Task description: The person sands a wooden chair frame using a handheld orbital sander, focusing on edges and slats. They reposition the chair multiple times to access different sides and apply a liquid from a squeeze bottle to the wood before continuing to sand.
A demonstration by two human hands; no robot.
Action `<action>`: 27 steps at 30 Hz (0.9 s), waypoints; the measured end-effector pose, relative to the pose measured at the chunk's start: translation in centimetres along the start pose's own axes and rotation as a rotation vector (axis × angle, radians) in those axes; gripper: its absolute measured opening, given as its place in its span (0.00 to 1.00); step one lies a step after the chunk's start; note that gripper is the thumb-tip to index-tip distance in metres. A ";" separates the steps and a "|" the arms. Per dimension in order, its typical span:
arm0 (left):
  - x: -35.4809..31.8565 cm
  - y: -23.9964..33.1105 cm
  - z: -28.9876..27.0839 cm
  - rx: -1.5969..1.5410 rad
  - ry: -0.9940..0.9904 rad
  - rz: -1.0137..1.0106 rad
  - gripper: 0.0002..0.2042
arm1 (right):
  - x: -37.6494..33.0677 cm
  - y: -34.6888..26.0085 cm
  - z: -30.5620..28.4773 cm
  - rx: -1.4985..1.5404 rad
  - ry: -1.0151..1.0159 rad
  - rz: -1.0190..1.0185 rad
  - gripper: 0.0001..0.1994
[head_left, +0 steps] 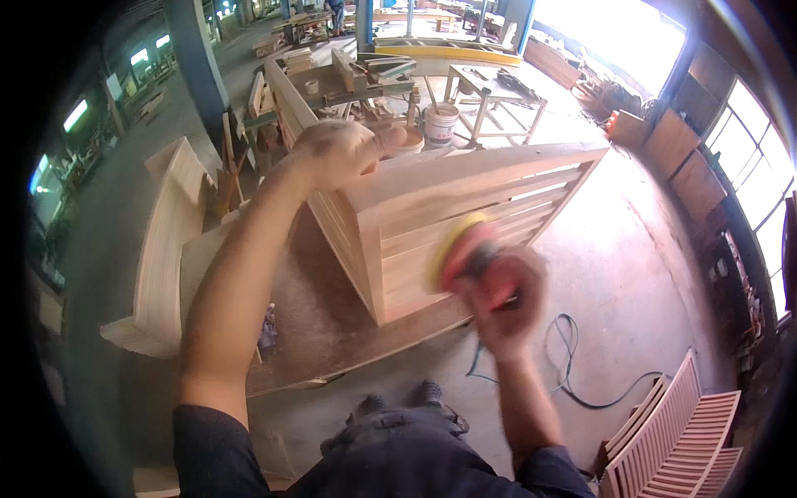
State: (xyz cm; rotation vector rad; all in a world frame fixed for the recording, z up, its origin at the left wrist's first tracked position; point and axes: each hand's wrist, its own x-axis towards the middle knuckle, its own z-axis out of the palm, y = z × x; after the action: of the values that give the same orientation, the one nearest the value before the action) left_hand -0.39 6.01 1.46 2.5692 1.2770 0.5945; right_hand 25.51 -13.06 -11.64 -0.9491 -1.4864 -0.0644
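Note:
In my right hand (519, 290), fingers wrapped round its body, is a red palm sander (475, 264) with a round yellow pad. Motion blurs both. The pad faces the slatted side of a pale wooden bench-like frame (375, 270); whether it touches the wood I cannot tell. My left hand (344, 153) is over the frame's near top corner, with some fingers stretched to the right and apart. Its other fingers are hidden, and contact with the top rail is unclear. The frame stands on a brown worktable (307, 349).
A thin blue-green hose (573, 369) loops over the floor. Stacked curved wooden pieces (162, 249) stand at left, slatted panels (677, 432) at lower right. Beyond the frame are a white bucket (440, 124), a small wooden table (498, 91) and a pillar (199, 66). A distant person (336, 12) stands at the back.

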 end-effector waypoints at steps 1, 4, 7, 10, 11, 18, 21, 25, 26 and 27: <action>-0.6 1.0 0.4 0.023 0.038 0.023 0.46 | -2.3 -0.8 2.3 0.022 -0.004 0.045 0.30; -1.4 2.6 -0.3 0.028 -0.098 -0.017 0.44 | -5.3 -3.4 8.1 0.056 0.046 0.056 0.28; -1.5 2.2 -0.3 0.121 -0.053 -0.002 0.42 | -6.2 -4.1 11.8 0.022 0.083 -0.004 0.30; -1.7 2.3 0.2 0.119 0.007 0.012 0.42 | -5.4 -4.5 13.1 0.003 0.139 0.007 0.30; -1.5 2.2 0.2 0.123 0.030 0.021 0.41 | -4.8 -4.6 13.2 0.012 0.154 0.012 0.30; -2.0 2.6 0.5 0.113 0.064 0.022 0.39 | -4.1 -6.0 12.6 -0.002 0.094 0.040 0.28; -1.6 2.6 0.3 0.119 0.041 0.010 0.39 | -5.2 -5.4 12.6 0.043 0.106 0.106 0.28; -1.6 2.1 0.5 0.109 0.100 0.044 0.40 | -2.8 -6.2 12.0 0.046 0.114 0.060 0.27; -1.6 1.9 0.3 0.089 0.036 0.023 0.40 | -1.8 -6.7 11.9 0.036 0.130 0.045 0.25; -1.2 2.0 -0.2 0.065 -0.027 0.007 0.40 | -1.3 -6.8 11.9 0.020 0.147 0.028 0.24</action>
State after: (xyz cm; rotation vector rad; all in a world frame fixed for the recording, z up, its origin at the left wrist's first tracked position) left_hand 0.30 3.80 2.02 2.6256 1.2995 0.5256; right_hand 11.81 -11.42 -11.69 -0.9290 -1.3354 -0.0964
